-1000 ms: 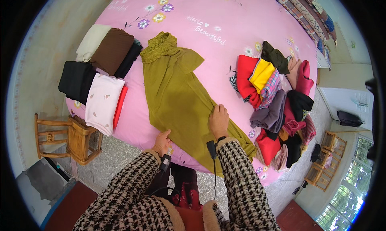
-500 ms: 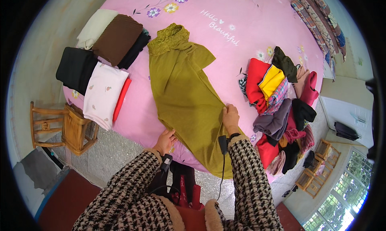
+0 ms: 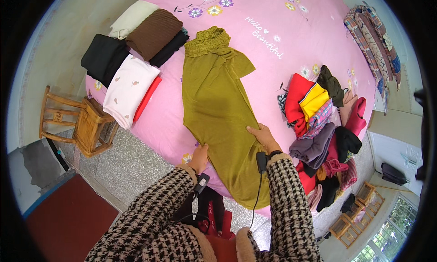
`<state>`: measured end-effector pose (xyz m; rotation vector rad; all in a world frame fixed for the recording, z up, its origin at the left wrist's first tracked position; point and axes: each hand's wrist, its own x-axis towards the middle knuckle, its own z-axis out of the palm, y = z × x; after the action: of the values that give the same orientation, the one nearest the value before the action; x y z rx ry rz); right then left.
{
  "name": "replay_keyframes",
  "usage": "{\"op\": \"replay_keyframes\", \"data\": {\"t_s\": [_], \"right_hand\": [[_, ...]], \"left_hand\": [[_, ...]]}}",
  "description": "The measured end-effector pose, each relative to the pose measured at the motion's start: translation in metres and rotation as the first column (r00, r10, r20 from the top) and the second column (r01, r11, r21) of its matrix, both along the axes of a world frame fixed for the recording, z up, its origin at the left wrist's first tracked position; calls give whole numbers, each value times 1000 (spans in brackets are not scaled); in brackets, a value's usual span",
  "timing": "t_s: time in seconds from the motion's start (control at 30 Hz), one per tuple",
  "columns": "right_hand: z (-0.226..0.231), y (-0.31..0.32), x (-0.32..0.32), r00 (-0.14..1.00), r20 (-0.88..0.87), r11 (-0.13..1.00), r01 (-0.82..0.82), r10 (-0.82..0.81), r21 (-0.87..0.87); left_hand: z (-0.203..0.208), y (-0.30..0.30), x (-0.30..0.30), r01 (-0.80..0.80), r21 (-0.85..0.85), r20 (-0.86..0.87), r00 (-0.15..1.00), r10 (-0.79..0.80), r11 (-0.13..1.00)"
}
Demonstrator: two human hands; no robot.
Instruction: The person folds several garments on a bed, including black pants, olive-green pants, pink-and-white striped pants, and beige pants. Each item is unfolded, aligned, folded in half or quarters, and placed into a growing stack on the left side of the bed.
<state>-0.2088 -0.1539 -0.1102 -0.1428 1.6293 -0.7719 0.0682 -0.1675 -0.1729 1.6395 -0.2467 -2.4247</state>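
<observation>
A pair of olive-green trousers (image 3: 218, 98) lies lengthwise on the pink bedspread, doubled over, its gathered elastic waistband at the far end. The crotch juts out in a point to the right, and the leg ends hang over the bed's near edge. My left hand (image 3: 199, 158) is closed at the left edge of the legs, fingertips partly hidden by the cloth. My right hand (image 3: 264, 137) pinches the right edge, thumb on top of the fabric.
Neatly folded clothes, among them a brown knit (image 3: 154, 33) and a white printed garment (image 3: 132, 89), are stacked at left. At right lies a jumbled clothes heap (image 3: 314, 148). A wooden chair (image 3: 93, 130) stands beside the bed; folded quilts (image 3: 371, 43) lie far right.
My right hand has shifted inward over the trousers' right edge. The left hand has moved slightly up along the left edge. The whole view has swung, so the scene sits further right.
</observation>
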Motion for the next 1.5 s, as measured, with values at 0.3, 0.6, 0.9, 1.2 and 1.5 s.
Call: {"op": "replay_keyframes", "data": {"t_s": [0.3,0.6,0.9,1.2,1.5], "right_hand": [[138,1,-14,920,320,908,319,-228,-271],[325,-32,-43,996,84,675,64,-4,-735],[394,-22,-29,981,132,661,193,-142,-725],[402,-4,-34,949,-14,515,159,-316,-843],[392,20,-30,877,-216,618,111,-430,-778]], "left_hand": [[170,-81,19,-105,-307,-374,927,-19,946],[364,-193,-15,-67,-798,-373,835,-404,598],[456,-212,-48,7,-846,-327,784,-528,533],[467,-235,-52,148,-943,-39,841,-539,299],[458,-234,-60,190,-967,63,824,-564,169]]}}
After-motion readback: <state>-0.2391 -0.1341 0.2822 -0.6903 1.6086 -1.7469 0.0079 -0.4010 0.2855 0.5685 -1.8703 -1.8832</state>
